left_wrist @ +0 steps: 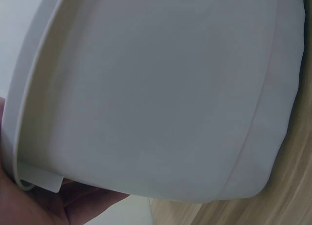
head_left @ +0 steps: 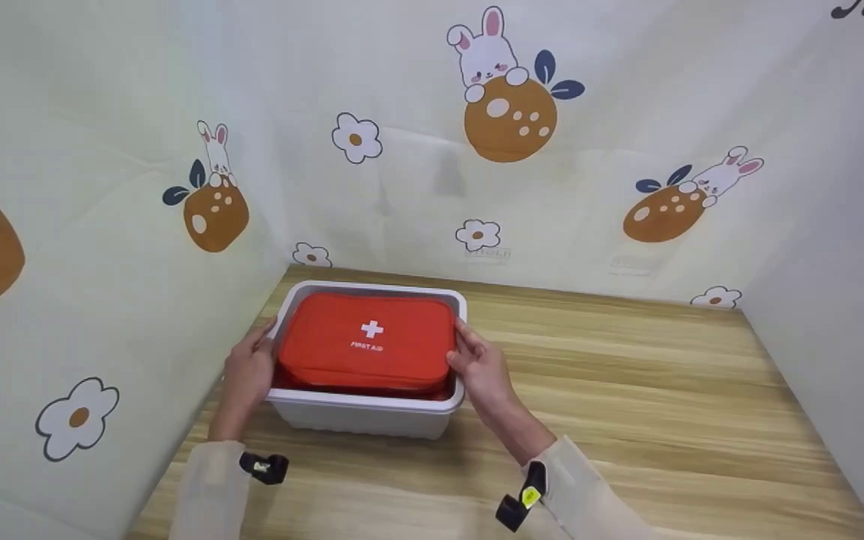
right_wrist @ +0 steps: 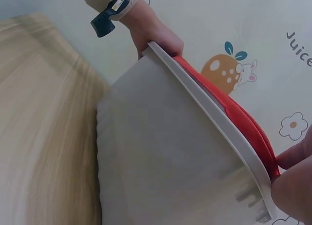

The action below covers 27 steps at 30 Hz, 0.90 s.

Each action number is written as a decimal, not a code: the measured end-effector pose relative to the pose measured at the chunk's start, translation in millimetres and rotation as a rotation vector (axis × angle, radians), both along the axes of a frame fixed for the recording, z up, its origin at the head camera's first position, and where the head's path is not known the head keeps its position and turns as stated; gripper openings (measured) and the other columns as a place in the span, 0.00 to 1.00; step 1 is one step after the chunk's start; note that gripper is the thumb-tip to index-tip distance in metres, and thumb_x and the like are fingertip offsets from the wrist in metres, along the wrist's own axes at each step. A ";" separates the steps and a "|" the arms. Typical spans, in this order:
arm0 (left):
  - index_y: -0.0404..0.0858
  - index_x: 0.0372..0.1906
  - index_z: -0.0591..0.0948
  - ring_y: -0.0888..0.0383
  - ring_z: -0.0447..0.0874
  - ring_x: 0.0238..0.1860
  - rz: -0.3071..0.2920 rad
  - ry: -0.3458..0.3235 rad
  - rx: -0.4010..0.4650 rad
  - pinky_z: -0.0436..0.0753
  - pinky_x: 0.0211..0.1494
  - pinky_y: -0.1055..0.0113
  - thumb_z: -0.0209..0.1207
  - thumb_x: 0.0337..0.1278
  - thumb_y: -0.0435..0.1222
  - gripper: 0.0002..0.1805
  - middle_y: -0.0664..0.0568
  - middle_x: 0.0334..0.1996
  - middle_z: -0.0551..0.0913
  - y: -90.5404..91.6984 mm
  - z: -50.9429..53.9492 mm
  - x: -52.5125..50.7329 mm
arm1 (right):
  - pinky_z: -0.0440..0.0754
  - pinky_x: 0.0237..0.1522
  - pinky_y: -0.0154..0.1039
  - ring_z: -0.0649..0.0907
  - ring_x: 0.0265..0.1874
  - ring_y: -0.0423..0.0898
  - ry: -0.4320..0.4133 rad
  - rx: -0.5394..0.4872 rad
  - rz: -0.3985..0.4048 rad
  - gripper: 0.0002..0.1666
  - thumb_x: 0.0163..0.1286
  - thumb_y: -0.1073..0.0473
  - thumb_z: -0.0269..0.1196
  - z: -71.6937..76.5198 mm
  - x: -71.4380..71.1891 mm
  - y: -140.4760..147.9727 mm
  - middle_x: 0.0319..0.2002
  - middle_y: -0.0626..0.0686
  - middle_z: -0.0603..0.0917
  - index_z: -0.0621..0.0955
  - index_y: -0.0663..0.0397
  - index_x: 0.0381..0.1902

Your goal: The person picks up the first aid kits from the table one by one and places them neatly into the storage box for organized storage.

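Observation:
A red first aid bag (head_left: 368, 360) with a white cross lies in a white plastic bin (head_left: 372, 405), its top standing above the rim. My left hand (head_left: 250, 367) holds the bin's left rim, and the left wrist view shows this hand (left_wrist: 29, 200) curled about the rim beside the bin wall (left_wrist: 161, 98). At the opposite side my right hand (head_left: 484, 371) pinches the bag's right edge close to the rim. The right wrist view has the thumb and a finger of that hand (right_wrist: 297, 186) against the red bag (right_wrist: 248, 130).
The bin stands at the left of a wood-grain table (head_left: 627, 420). A pale cloth wall (head_left: 402, 187) printed with rabbits and flowers rises behind it. A left side wall (head_left: 102, 315) runs close to my left hand. Both wrists carry small black cameras (head_left: 271, 469).

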<state>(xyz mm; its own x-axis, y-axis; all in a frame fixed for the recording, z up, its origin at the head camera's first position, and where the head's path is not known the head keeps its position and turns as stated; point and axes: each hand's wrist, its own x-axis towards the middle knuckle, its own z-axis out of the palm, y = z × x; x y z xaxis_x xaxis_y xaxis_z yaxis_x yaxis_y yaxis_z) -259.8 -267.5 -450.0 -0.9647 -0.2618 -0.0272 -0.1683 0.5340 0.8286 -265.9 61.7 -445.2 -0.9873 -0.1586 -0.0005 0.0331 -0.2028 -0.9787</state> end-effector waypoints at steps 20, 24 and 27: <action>0.37 0.77 0.61 0.35 0.65 0.72 -0.149 -0.127 -0.153 0.71 0.70 0.41 0.31 0.72 0.38 0.31 0.34 0.76 0.59 -8.3 27.2 -8.7 | 0.73 0.69 0.41 0.70 0.72 0.62 0.086 0.030 -0.085 0.29 0.70 0.78 0.50 -20.7 4.6 63.6 0.70 0.71 0.69 0.66 0.76 0.69; 0.31 0.76 0.61 0.32 0.67 0.70 -0.226 -0.164 -0.283 0.70 0.70 0.37 0.31 0.75 0.42 0.31 0.30 0.74 0.61 -9.5 46.4 -15.2 | 0.81 0.63 0.40 0.79 0.65 0.56 -0.005 -0.044 -0.091 0.27 0.72 0.76 0.48 -22.3 0.1 85.9 0.67 0.70 0.74 0.68 0.75 0.68; 0.28 0.76 0.59 0.29 0.64 0.72 -0.248 -0.167 -0.331 0.66 0.73 0.35 0.30 0.76 0.44 0.33 0.28 0.73 0.62 -4.1 59.7 -20.9 | 0.85 0.57 0.39 0.84 0.58 0.48 -0.036 -0.024 -0.121 0.25 0.72 0.75 0.48 -20.8 -4.1 104.1 0.65 0.66 0.78 0.71 0.72 0.67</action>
